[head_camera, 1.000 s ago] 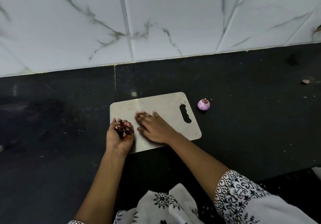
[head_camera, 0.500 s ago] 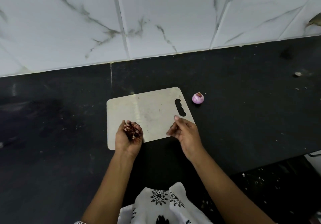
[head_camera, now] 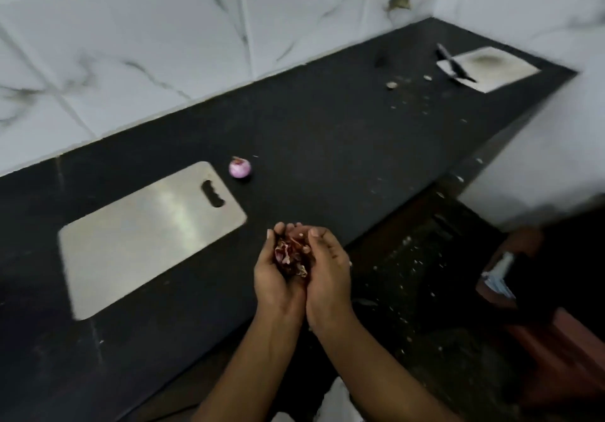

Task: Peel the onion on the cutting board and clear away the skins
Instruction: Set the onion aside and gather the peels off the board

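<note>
A clump of dark red onion skins lies cupped between my two hands, which are pressed together over the front edge of the black counter. My left hand holds them from the left and my right hand from the right. The peeled pink onion sits on the counter just beyond the handle end of the steel cutting board. The board is bare and lies left of my hands.
At the far right corner of the black counter lies a second board with a black knife across it and scraps around it. A marble-tiled wall runs behind. Dark speckled floor and a reddish object lie to the right.
My hands have left the board and come together to the right of it, both cupping the skins. The view has swung right, showing the counter's far end and the floor.
</note>
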